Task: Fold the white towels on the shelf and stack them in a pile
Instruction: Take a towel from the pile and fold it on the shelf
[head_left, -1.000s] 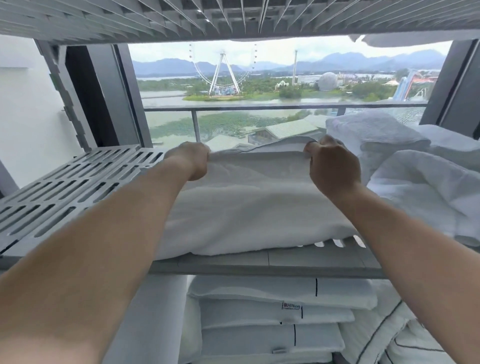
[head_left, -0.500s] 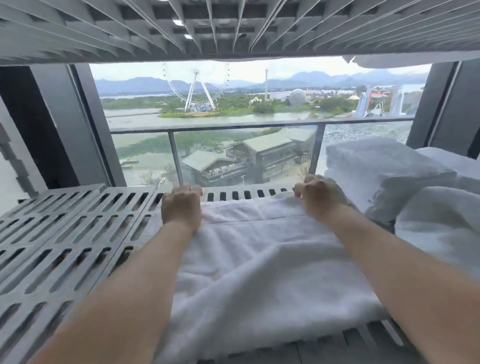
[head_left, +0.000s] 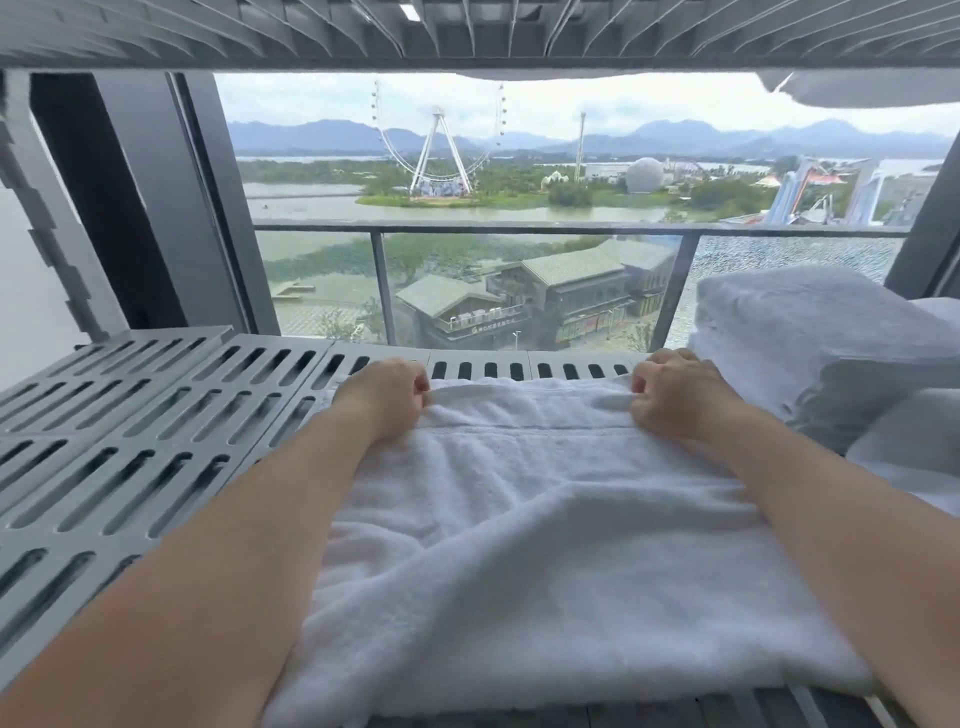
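Spread flat on slotted grey plastic shelf (head_left: 156, 441): white terry towel (head_left: 545, 545). Pinching its far edge, fingers curled tight: left grip (head_left: 385, 400) and right grip (head_left: 675, 397). Just beside, to the right: stacked folded white towels (head_left: 805, 332).

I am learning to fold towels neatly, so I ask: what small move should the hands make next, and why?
Probably release the far edge and smooth the white towel flat with open palms. The left hand and right hand pinch its far corners, which already lie down on the shelf, and wrinkles cross its middle.
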